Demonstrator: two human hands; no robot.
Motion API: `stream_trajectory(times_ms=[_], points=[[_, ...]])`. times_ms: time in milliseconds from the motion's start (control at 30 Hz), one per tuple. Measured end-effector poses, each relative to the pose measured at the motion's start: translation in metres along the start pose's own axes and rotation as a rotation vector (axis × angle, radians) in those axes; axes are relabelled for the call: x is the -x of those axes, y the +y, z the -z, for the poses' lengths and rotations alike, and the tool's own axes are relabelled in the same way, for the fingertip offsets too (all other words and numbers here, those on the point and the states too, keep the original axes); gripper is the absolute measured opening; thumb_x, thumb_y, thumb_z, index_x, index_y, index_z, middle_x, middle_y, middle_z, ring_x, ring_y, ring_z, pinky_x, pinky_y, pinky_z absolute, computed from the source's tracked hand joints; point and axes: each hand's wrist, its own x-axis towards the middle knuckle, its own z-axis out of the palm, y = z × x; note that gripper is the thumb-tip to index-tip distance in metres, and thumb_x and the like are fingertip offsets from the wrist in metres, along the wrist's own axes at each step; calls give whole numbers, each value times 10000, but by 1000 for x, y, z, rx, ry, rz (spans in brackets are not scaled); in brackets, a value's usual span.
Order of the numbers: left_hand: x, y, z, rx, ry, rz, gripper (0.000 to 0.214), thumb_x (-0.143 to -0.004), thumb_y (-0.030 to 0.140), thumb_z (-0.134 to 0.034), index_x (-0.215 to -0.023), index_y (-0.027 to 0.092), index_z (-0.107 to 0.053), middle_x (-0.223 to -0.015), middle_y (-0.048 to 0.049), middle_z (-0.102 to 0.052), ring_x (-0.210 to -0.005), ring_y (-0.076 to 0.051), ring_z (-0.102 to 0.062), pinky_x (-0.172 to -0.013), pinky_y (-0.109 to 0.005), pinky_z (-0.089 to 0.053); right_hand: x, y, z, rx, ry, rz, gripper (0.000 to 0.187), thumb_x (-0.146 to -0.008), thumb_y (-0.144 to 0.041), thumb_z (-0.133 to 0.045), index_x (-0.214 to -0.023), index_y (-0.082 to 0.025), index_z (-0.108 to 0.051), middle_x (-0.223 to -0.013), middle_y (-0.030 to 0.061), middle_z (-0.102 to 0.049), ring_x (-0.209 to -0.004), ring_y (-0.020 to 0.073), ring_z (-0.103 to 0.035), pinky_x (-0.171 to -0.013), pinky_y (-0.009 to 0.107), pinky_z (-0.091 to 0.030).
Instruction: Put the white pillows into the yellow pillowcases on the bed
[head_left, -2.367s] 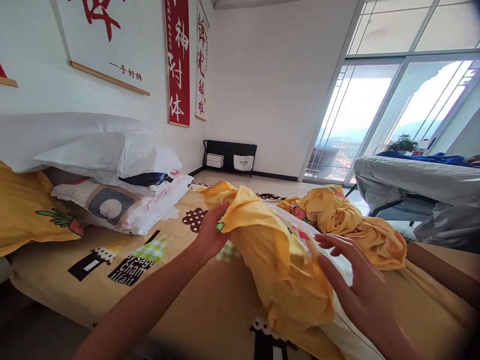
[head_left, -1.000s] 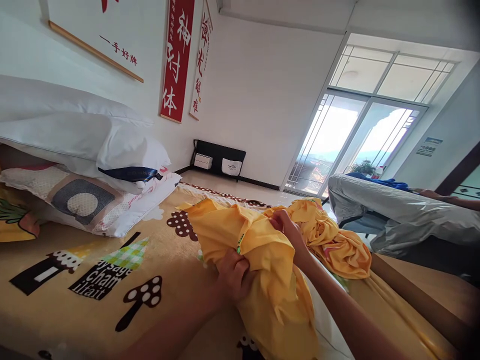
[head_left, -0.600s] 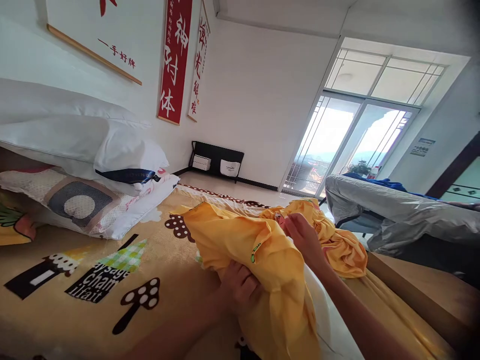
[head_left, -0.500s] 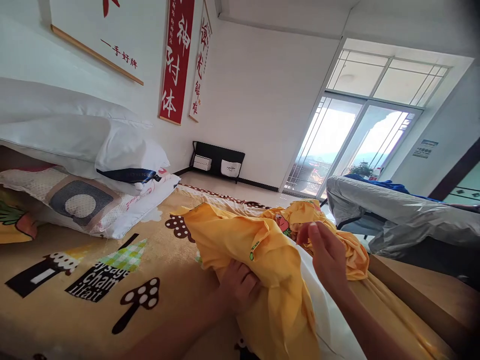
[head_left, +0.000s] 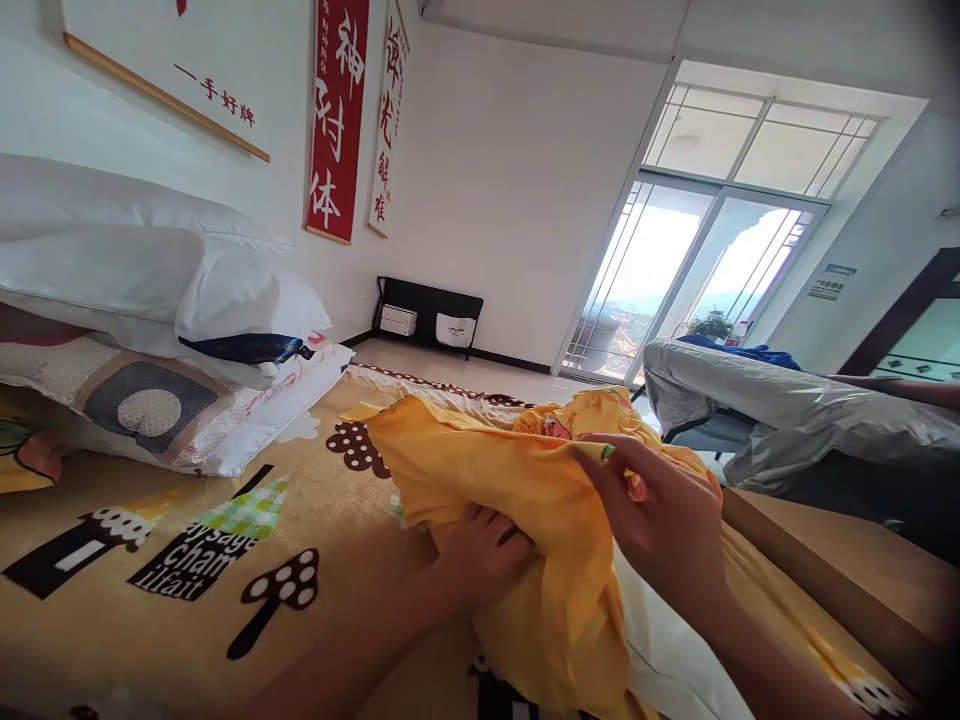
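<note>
Our two hands work a yellow cloth point(head_left: 487, 470) on a bed point(head_left: 330, 640), in a bright room with a glass door point(head_left: 675, 260) beyond. The cloth lies across the middle of the view, bunched and raised in the centre. It is mostly plain, a warm yellow that deepens to orange in the shaded folds beneath our right hand, and soft creases run along its length. Its far end narrows to a loose point at the left, flat on the bed; its near end hangs in broad folds toward the bottom of the view. A small green mark shows at the edge by our right hand point(head_left: 660, 520), whose thumb and fingers pinch that edge and lift it. The fingers of our left hand point(head_left: 484, 555) are bent, grasping the cloth lower down on its left side

A white pillow point(head_left: 675, 640) shows along the right side of the cloth; we cannot tell how far it reaches inside. Just behind lies a crumpled yellow heap point(head_left: 600, 410) with a pink print. The bed's tan sheet carries dark houses, spotted mushrooms and lettering, and at the left we see stacked pillows point(head_left: 135, 280), mainly white
</note>
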Motion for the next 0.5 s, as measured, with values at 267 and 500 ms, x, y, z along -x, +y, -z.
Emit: stream_trajectory(times_ms=[267, 500], points=[[5, 0, -4, 96, 37, -38, 320, -931, 349, -483, -689, 162, -577, -707, -40, -605, -674, -132, -556, -643, -252, -463, -18, -10, 27, 104, 174, -126, 195, -893, -332, -554, -985, -262, -711, -624, -36, -627, -518, 100, -534, -513, 234, -395], [28, -3, -19, 71, 83, -62, 346, -938, 361, -431, -704, 161, -587, -659, -51, -604, -628, -158, -563, -593, -285, -477, -2, -8, 34, -311, 70, -189, 301, -822, -381, -658, -1120, -341, -649, -571, -49, -549, -518, 132, -499, -503, 271, -417]])
